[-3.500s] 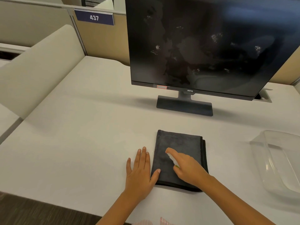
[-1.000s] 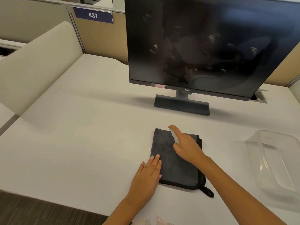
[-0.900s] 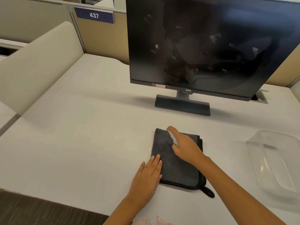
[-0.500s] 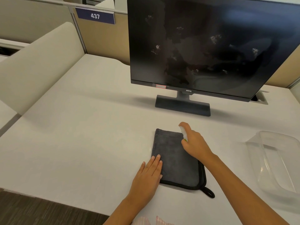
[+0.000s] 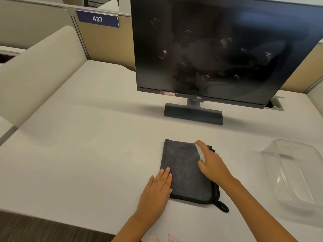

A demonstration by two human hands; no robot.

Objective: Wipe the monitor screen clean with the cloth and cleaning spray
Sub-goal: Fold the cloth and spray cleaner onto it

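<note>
A folded dark grey cloth (image 5: 185, 168) with a black hem and loop lies flat on the white desk (image 5: 87, 151). My left hand (image 5: 157, 187) rests flat on the cloth's near left corner, fingers straight. My right hand (image 5: 212, 165) grips a small white spray bottle (image 5: 200, 152) over the cloth's right side, index finger on its top; most of the bottle is hidden in the hand. Behind stands the dark monitor (image 5: 218, 49), its screen dotted with several whitish smudges.
A clear plastic container (image 5: 300, 173) sits on the desk at the right. The monitor's stand base (image 5: 193, 113) lies between the cloth and the back panel. A padded divider (image 5: 40, 70) borders the desk's left side, with a "437" sign (image 5: 97, 19) behind.
My right hand with the spray bottle moved from the cloth's near middle toward its far edge, then shifted over its right side. My left hand slid onto the cloth's near left corner.
</note>
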